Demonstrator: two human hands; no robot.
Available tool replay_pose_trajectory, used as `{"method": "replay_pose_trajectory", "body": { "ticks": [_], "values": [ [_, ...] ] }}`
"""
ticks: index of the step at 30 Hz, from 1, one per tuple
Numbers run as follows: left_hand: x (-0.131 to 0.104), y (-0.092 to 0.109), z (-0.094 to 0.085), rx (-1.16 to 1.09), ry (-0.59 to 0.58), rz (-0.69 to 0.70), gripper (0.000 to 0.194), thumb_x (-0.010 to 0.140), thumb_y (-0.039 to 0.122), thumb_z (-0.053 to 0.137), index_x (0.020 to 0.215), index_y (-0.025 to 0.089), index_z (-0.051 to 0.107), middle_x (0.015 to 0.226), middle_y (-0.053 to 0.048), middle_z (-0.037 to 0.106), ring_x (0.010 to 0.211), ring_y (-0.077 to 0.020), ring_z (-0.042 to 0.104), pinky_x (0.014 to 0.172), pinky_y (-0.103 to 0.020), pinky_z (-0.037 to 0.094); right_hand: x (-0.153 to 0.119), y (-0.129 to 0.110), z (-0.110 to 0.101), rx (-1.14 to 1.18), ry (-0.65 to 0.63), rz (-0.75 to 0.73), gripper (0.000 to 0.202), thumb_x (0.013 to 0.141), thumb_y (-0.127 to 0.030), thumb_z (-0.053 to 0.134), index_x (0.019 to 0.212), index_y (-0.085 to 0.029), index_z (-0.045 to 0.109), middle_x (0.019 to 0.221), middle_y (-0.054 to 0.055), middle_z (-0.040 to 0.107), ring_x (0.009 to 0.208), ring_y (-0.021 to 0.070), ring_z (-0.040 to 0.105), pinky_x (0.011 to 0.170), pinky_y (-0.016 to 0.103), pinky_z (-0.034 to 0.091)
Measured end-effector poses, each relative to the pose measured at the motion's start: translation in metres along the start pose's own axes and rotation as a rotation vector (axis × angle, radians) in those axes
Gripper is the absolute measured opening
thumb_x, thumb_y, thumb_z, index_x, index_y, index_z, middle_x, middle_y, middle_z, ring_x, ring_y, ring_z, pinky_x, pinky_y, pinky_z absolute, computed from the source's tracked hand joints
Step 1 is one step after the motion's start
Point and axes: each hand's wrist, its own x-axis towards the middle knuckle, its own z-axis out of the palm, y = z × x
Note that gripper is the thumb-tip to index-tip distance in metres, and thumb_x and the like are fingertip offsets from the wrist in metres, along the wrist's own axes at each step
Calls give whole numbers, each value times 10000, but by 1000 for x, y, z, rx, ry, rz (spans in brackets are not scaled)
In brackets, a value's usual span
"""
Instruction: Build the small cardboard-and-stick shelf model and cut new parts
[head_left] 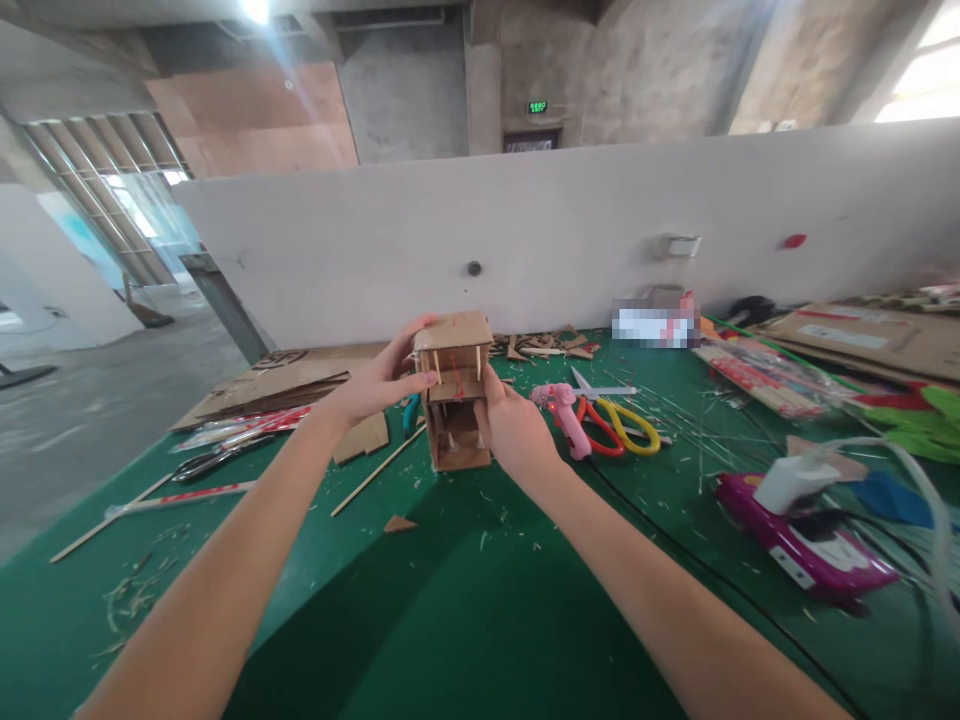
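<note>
A small two-level cardboard structure (463,457) stands upright on the green table, its open front facing me. Thin wooden sticks and a red strand show in its upper level. My left hand (377,383) grips its upper left side, with the thumb on the front edge and the fingers behind. On the right side, my right hand (516,425) holds it around mid-height; some of its fingers are hidden behind the cardboard. A pink glue gun (572,425) lies just right of my right hand, beside red-handled scissors (602,430) and yellow-handled scissors (634,425).
Cardboard sheets (281,385) and packaged strips lie left on the green table (450,620). A wooden stick (379,468) lies near the structure. Cardboard scraps (551,345) sit behind. At right are a purple power strip (814,540), cables and more cardboard (862,335).
</note>
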Motion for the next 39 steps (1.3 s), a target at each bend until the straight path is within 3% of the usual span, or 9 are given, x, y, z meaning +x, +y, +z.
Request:
{"method": "replay_pose_trajectory", "body": {
  "ticks": [12, 21, 28, 39],
  "values": [
    [-3, 2, -1, -56, -9, -71, 623, 886, 473, 525, 1445, 410, 255, 1556, -16, 246, 1351, -326, 356, 1025, -448, 446, -11, 0, 10, -162, -128, 13, 553, 952, -224, 303, 1480, -89, 211, 1003, 170, 691, 816, 255, 699, 680, 350, 537],
    [-3, 2, 0, -25, -17, -58, 638, 893, 474, 512, 1455, 397, 218, 1572, -20, 210, 1363, -313, 336, 1032, -434, 437, -14, 3, 14, -199, -100, 5, 549, 966, -280, 288, 1487, -127, 206, 937, 136, 712, 794, 256, 700, 675, 354, 519],
    [-1, 7, 3, 0, -2, -16, 675, 862, 462, 564, 1452, 364, 251, 1579, -47, 185, 1357, -327, 334, 1050, -441, 409, -16, 9, 17, -30, -79, 52, 566, 943, -352, 367, 1470, -204, 221, 1009, 99, 704, 816, 242, 694, 680, 338, 507],
    [2, -3, -1, 44, 7, 11, 731, 829, 442, 614, 1458, 360, 250, 1556, -70, 248, 1317, -313, 397, 1026, -413, 432, -6, 6, 1, -5, 21, 42, 528, 953, -308, 290, 1461, -168, 256, 907, 94, 711, 758, 247, 685, 645, 344, 493]
  ]
}}
